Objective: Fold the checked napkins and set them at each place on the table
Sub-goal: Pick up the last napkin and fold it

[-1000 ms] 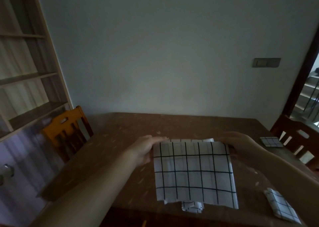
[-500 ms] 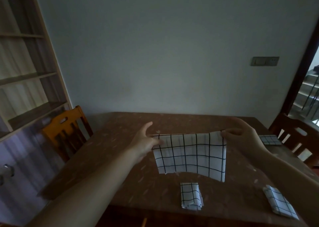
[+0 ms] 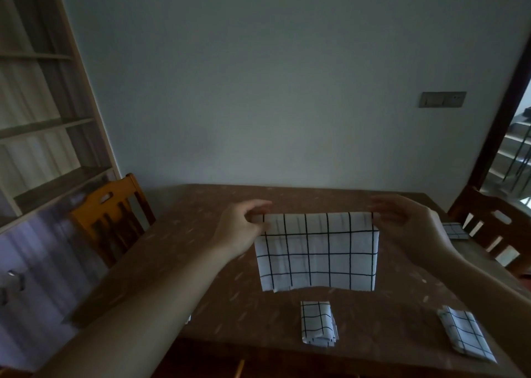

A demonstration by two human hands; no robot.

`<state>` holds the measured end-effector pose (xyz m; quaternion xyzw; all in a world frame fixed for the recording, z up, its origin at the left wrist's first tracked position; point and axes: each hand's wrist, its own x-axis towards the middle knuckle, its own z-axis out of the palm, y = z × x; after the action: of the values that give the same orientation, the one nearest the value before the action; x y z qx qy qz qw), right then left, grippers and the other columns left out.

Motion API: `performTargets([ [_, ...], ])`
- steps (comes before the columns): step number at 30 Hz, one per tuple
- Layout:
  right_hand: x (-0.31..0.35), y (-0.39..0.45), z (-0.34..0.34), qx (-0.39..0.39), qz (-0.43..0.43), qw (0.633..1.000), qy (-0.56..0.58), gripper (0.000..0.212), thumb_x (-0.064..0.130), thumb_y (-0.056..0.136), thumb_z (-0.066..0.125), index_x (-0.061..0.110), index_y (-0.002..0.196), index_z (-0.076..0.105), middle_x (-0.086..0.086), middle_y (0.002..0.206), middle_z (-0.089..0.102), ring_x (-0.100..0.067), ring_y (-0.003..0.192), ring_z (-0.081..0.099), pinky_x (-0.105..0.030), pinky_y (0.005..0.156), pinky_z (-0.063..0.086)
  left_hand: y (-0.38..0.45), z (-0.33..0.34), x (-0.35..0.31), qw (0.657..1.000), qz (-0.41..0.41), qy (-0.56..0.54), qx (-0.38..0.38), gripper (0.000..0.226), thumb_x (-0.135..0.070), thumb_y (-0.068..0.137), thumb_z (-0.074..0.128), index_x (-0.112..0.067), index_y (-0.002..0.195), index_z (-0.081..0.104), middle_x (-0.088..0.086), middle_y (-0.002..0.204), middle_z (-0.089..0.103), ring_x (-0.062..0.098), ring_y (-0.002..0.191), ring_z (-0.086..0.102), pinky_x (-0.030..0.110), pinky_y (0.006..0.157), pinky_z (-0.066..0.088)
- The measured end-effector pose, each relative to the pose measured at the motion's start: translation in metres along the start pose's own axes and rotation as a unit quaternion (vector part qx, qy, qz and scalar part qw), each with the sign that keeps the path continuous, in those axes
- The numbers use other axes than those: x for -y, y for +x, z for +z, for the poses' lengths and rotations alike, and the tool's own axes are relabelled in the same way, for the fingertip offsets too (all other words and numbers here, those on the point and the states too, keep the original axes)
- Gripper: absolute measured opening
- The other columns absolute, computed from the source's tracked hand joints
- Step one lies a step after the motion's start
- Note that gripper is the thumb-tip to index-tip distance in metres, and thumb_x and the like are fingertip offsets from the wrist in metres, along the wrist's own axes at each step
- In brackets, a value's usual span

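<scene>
The far half of the counter (image 3: 301,196) lies bare up to the wall, open to either hand. Across the middle the held napkin (image 3: 317,251) hangs as a curtain between the left hand (image 3: 244,225) and right hand (image 3: 408,222), its lower edge near the surface. Nearer, a folded napkin (image 3: 317,330) sits by the front edge and another (image 3: 465,337) at the front right, bare counter between them. A third (image 3: 455,230) lies at the right edge beside the dark chair (image 3: 500,234). The left strip is clear up to the orange chair (image 3: 112,217).
</scene>
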<state>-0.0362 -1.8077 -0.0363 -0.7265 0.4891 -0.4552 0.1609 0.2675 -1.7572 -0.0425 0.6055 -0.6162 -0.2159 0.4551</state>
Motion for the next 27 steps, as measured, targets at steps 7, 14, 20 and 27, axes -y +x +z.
performTargets([
  [7,-0.003,-0.002,0.002,0.004,-0.002,1.000,-0.031,0.020,0.014,0.078,0.079,0.020,0.096,0.075,0.018,0.079,0.064,0.006,0.071,0.061,-0.011,0.065,0.042,0.006,-0.005,-0.006,0.999,0.042,-0.011,-0.010,0.031,-0.006,0.088,0.068,-0.019,0.117,0.069,-0.009,0.109,0.070,-0.009,0.095,0.061,0.000,0.082,0.044],
  [14,-0.005,0.007,0.002,-0.037,0.080,0.986,0.139,0.021,0.008,0.080,0.075,0.022,0.096,0.072,0.010,0.088,0.070,0.006,0.067,0.065,-0.011,0.055,0.049,0.012,-0.006,-0.003,0.990,-0.034,-0.129,-0.054,0.033,-0.008,0.080,0.077,-0.034,0.099,0.070,-0.009,0.099,0.074,0.006,0.100,0.067,0.028,0.094,0.050],
  [20,-0.012,0.012,0.000,-0.016,0.066,0.984,0.162,0.023,0.003,0.081,0.072,0.018,0.100,0.074,0.012,0.087,0.074,0.008,0.077,0.067,-0.004,0.062,0.049,0.016,-0.007,-0.004,0.985,-0.045,-0.150,-0.069,0.034,-0.010,0.074,0.082,-0.031,0.098,0.071,-0.005,0.102,0.072,0.012,0.105,0.064,0.027,0.091,0.051],
  [27,-0.012,0.012,-0.010,0.008,0.045,0.990,0.136,0.022,0.005,0.086,0.067,0.026,0.090,0.074,0.014,0.084,0.073,0.004,0.073,0.068,-0.009,0.058,0.052,0.015,-0.009,-0.009,0.987,-0.019,-0.153,-0.054,0.031,-0.003,0.074,0.080,-0.028,0.092,0.073,-0.005,0.092,0.075,0.004,0.090,0.070,0.019,0.079,0.053],
])
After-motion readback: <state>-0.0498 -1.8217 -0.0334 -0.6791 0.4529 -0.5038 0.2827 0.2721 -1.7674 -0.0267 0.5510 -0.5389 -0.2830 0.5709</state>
